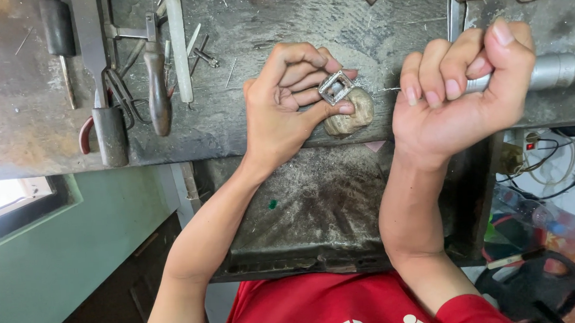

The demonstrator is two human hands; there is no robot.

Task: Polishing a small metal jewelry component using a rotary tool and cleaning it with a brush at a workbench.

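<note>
My left hand (284, 102) pinches a small square silver metal frame (335, 87) between thumb and fingers, holding it against a rounded tan block (357, 112) at the bench edge. My right hand (457, 84) is closed around a silver rotary tool handpiece (555, 71), whose thin tip points left toward the frame. The two hands sit close together over the worn dark workbench (262, 45).
Pliers (155, 76), files and other hand tools (96, 73) lie at the bench's left. A metal catch tray (316, 206) sits below the bench, over my lap. Cables and a plastic bottle (546, 217) are at the right, on the floor.
</note>
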